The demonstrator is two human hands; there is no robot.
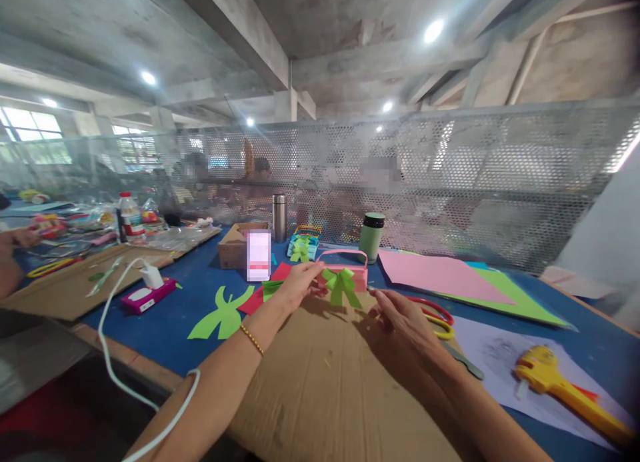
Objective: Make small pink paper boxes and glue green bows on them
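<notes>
A small pink paper basket (360, 276) with an arched handle sits at the far end of the brown cardboard sheet (320, 382). A light green paper bow (343, 285) with hanging tails covers most of its front. My left hand (303, 283) grips the basket at its left side, fingertips partly hidden by the bow. Just right of the basket, my right hand (395, 314) has its fingers loosely bent and apart, with nothing seen in them. A green paper bow shape (223, 314) lies flat on the blue table, left of my left forearm.
Scissors (463, 362) with red and yellow handles lie beside my right forearm. A yellow glue gun (555, 379) rests on white paper at right. Pink paper (440, 275), a green tumbler (371, 239), a phone (259, 255) and a magenta power strip (150, 295) with a white cable stand around.
</notes>
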